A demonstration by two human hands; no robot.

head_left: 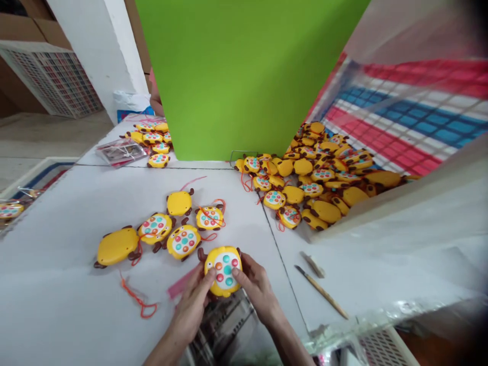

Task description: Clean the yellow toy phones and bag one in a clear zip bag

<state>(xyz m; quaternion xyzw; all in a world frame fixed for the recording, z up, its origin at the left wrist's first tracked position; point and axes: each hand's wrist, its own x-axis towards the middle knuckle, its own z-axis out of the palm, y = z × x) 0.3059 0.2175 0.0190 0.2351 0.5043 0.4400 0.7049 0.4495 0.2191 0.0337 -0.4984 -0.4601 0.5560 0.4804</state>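
Note:
Between my two hands is a yellow animal-shaped toy (227, 270) with a white face, coloured round buttons and brown horn-like tips. My left hand (193, 301) grips its left side, thumb on the front near the buttons. On the opposite side my right hand (257, 284) holds the edge, its thumb over the buttons. Just beyond lie several like toys: one button side up (184, 241), another showing its plain yellow back (117, 246), some with orange cords. A loose orange cord (139, 300) rests to the left on the white table (68, 305).
A heap of the same toys (328, 175) spills from a striped bag (412, 112) at right. A green board (244, 76) stands upright at the back. A thin wooden-handled tool (324, 293) lies at right. Behind the board, part of another person's arm (155, 99) shows.

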